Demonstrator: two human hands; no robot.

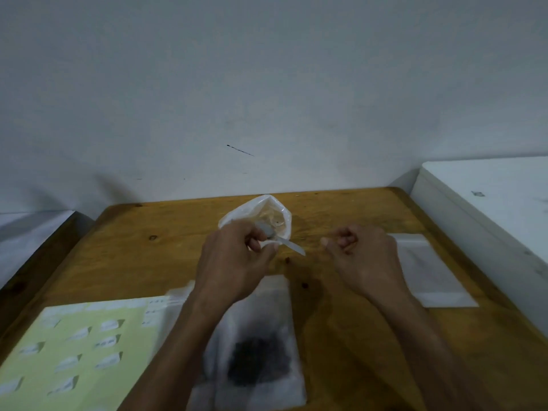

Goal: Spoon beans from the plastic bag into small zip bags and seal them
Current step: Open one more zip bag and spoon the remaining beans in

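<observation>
Beans [257, 363] show as a dark, blurred heap inside a clear plastic bag [264, 330] lying flat at the near middle of the wooden table [154, 256], directly under the left forearm and nearer than both hands. The only view is the head camera, looking forward and down.

Farther back, near the table's far edge, a small zip bag [261, 215] stands with its mouth open, white and crumpled, a few specks visible inside. The left hand [237, 262] is at this bag's near left side, fingers curled and pinching a pale plastic spoon [289, 247]; the spoon's handle juts out to the right of the fingers, and its bowl end sits at the bag's mouth, partly hidden by the knuckles. Whether the same hand also holds the bag's rim cannot be told.

The right hand [364, 256] hovers to the right of the spoon, apart from it, fingers curled into a loose fist with nothing between them. Just right of that hand a flat stack of empty zip bags [430, 271] lies on the table.

At the near left a pale yellow sheet of white labels [77, 345] rests on the table, blurred. A white box [489, 209] stands at the right edge, and a plain grey-white wall [267, 84] rises behind.
</observation>
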